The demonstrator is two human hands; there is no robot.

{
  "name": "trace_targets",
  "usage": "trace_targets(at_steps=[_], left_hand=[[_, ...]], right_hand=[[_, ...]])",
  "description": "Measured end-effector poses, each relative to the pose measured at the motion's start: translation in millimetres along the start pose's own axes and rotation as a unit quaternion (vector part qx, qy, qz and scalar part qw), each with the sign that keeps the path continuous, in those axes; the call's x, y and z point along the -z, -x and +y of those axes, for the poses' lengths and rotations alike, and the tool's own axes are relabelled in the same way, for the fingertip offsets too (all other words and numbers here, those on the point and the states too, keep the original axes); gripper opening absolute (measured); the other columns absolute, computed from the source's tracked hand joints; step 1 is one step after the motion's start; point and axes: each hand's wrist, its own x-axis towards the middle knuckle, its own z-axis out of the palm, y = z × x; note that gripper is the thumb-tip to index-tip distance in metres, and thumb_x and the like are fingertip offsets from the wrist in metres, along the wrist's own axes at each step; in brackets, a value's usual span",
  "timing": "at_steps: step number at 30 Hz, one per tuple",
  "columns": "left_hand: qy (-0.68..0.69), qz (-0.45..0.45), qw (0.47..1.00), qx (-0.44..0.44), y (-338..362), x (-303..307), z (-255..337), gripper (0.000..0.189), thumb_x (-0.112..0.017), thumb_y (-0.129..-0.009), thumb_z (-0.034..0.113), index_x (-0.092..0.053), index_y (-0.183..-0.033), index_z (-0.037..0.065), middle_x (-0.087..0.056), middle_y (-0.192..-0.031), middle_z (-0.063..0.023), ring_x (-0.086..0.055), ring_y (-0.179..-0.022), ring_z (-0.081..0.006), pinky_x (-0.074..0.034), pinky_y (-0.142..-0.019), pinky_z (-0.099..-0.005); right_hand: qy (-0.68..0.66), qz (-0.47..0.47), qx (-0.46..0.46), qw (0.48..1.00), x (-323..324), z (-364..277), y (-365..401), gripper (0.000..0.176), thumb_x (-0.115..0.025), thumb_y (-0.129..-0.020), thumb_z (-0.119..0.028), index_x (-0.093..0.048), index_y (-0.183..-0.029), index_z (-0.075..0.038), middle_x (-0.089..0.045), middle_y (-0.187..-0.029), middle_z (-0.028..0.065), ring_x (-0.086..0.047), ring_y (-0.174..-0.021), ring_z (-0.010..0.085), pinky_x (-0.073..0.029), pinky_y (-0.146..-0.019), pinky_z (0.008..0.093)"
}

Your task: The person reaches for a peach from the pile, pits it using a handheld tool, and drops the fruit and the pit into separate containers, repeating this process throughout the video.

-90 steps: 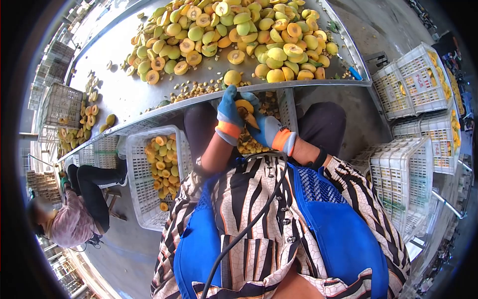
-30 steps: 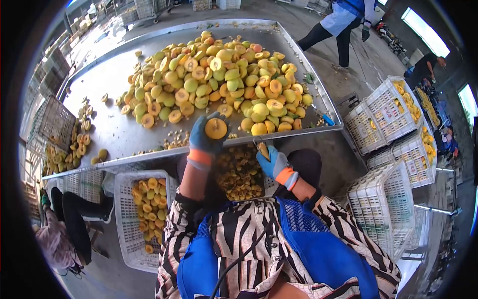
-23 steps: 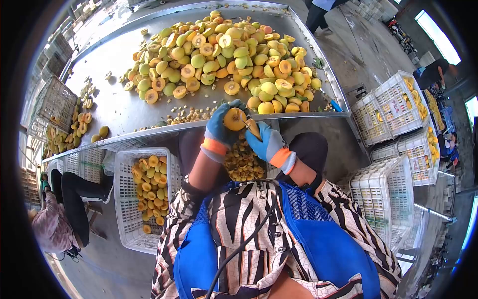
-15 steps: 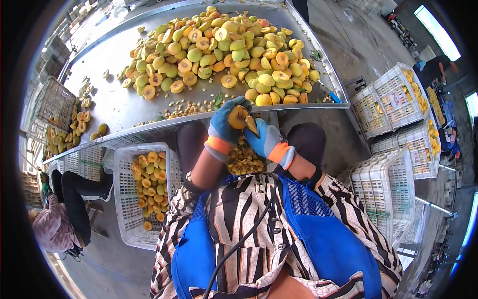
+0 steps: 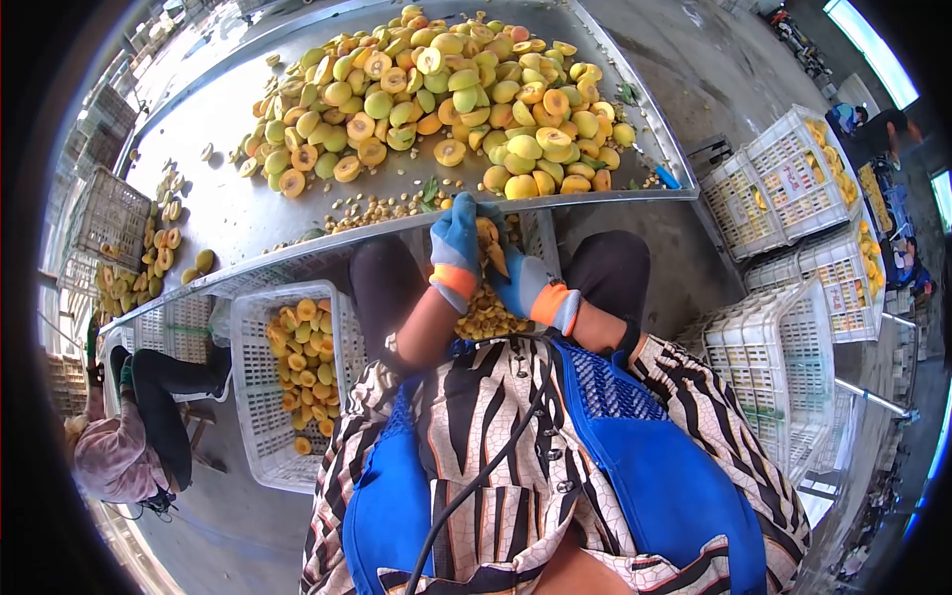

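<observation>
Close to the table's near edge, both my gloved hands meet over my lap. In my left hand (image 5: 456, 238), blue glove with orange cuff, the fingers are wrapped round a cut peach half (image 5: 487, 234), its flesh side partly showing. My right hand (image 5: 516, 285) is closed against the lower side of that peach half. A narrow orange-brown piece shows at its thumb; I cannot tell what it is. Beneath the hands, between my knees, lie many peach halves (image 5: 486, 319). Just beyond the hands rises a heap of halved yellow-green peaches (image 5: 426, 99), several with pits still in them.
The metal table (image 5: 218, 233) has a raised rim, with loose pits (image 5: 382, 215) along its near side. A blue-handled tool (image 5: 667, 178) lies at the right corner. A white crate (image 5: 260, 436) of peach halves stands left, stacked crates (image 5: 783, 188) right. Another person (image 5: 124, 451) sits far left.
Both hands have drawn closer together round the peach half, which has turned and is now more hidden by the gloves. The view has shifted slightly.
</observation>
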Motion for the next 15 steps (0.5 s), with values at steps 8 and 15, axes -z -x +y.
trace_targets(at_steps=[8, 15], left_hand=[[0.02, -0.094, 0.995, 0.017, -15, 4, -2, 0.045, -0.053, -0.093, 0.037, -0.066, -0.087, -0.005, -0.067, -0.079, -0.0144, -0.064, -0.067, -0.0234, -0.053, -0.064, -0.033], [0.067, -0.036, 0.996, 0.056, -7, 4, -3, 0.049, -0.048, -0.094, 0.039, -0.064, -0.078, -0.004, -0.066, -0.071, -0.014, -0.063, -0.059, -0.0234, -0.052, -0.055, -0.0324]], right_hand=[[-0.116, -0.174, -0.138, 0.968, 28, -22, -8, 0.031, -0.055, -0.087, -0.029, -0.059, -0.106, -0.005, -0.064, -0.085, 0.0243, -0.062, -0.083, 0.0418, -0.05, -0.071, 0.0456], [-0.252, -0.247, -0.18, 0.918, 17, -16, -9, 0.02, -0.052, -0.089, -0.026, -0.056, -0.094, -0.006, -0.057, -0.062, 0.006, -0.053, -0.042, 0.018, -0.044, -0.038, 0.0331]])
